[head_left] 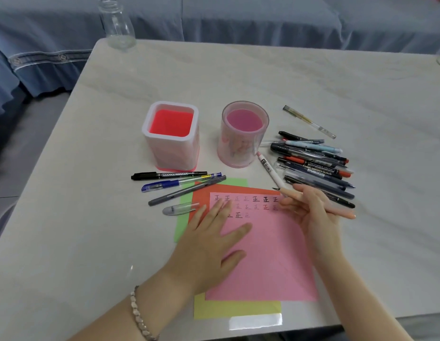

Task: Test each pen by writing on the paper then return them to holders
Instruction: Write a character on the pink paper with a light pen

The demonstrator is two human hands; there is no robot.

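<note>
From the head view, the right hand is gripping a peach pen, fingers curled round the middle of its barrel. The pen's long axis is running on a slant. One end, probably the tip, is pointing toward the table's far left and hovering at the far right corner of the pink paper. The other end is sticking out toward the right edge.

The left hand is lying flat, fingers straight, and pressing the paper's left side. Three rows of marks are showing on the sheet, the third unfinished. Its blank stretch is lying left of the pointing end and nearer the front edge, so the writing hand is probably needing only a short pull inward.

The round holder is standing beyond that end, toward the far edge. It is closer to the gripping hand than the square holder, which is standing further left.
</note>
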